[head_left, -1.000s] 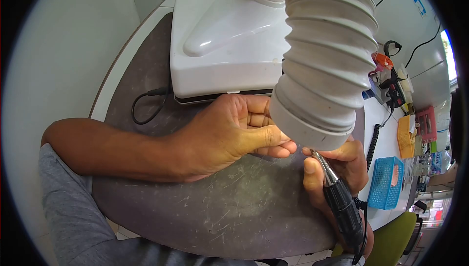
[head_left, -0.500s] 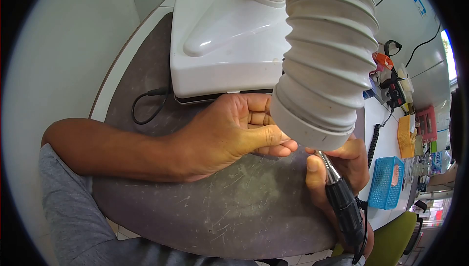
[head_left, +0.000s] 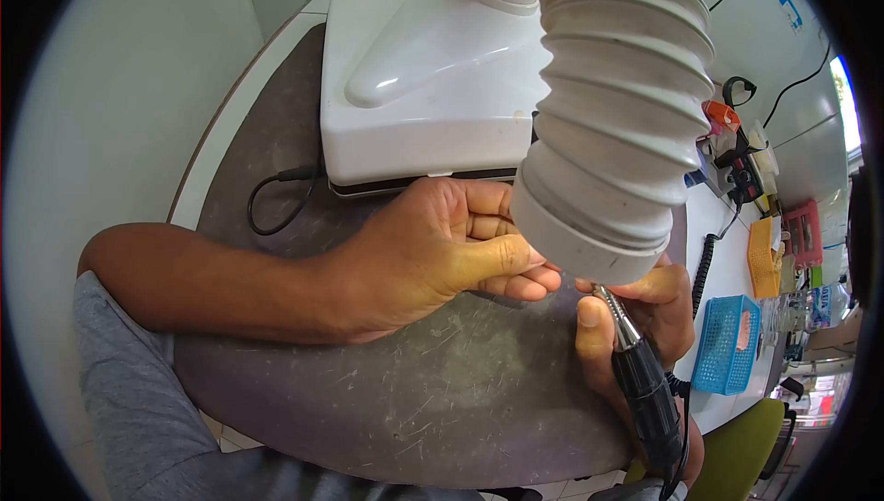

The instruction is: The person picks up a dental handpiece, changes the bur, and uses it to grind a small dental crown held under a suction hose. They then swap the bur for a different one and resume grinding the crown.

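Right hand point(head_left: 645, 317) clamped on rotary handpiece point(head_left: 645, 390); left hand point(head_left: 433, 252) pinched closed beside its tip, contents hidden under the extraction hose point(head_left: 617, 105), above scratched surface point(head_left: 414, 409)

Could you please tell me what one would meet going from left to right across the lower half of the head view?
Grey sleeve → bare forearm → left hand → right hand holding the black rotary handpiece → blue basket → yellow basket → pink basket.
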`<action>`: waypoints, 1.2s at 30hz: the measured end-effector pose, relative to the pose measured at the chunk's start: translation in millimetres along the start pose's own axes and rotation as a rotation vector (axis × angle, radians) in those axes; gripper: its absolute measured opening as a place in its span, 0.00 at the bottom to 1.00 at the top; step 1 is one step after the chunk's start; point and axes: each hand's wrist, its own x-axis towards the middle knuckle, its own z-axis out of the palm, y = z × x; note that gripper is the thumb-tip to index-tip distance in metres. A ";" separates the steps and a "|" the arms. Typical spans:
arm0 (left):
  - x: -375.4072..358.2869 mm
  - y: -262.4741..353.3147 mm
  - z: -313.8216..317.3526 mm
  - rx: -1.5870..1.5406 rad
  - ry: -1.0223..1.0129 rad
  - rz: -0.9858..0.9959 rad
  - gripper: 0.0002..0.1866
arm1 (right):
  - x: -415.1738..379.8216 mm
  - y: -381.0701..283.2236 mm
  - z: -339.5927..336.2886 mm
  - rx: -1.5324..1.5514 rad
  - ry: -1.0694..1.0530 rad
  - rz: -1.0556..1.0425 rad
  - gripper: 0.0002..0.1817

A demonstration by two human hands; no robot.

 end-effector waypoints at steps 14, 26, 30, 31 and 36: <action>0.2 -0.8 -1.1 0.019 0.003 -0.013 0.14 | 1.6 -7.1 0.5 -0.021 -0.055 0.076 0.16; -0.3 -0.9 -1.6 0.043 -0.026 0.021 0.14 | 1.5 -7.4 -3.2 -0.010 -0.091 0.066 0.17; -0.4 -0.1 -0.9 0.039 -0.027 0.026 0.14 | 2.1 -5.2 -4.4 0.009 -0.091 0.039 0.16; -0.5 0.0 -0.8 0.035 -0.031 0.031 0.14 | 2.1 -4.9 -4.2 0.048 -0.064 0.045 0.16; 0.2 0.1 0.9 0.064 -0.007 0.036 0.14 | 1.5 -8.5 -3.9 0.021 -0.053 -0.015 0.15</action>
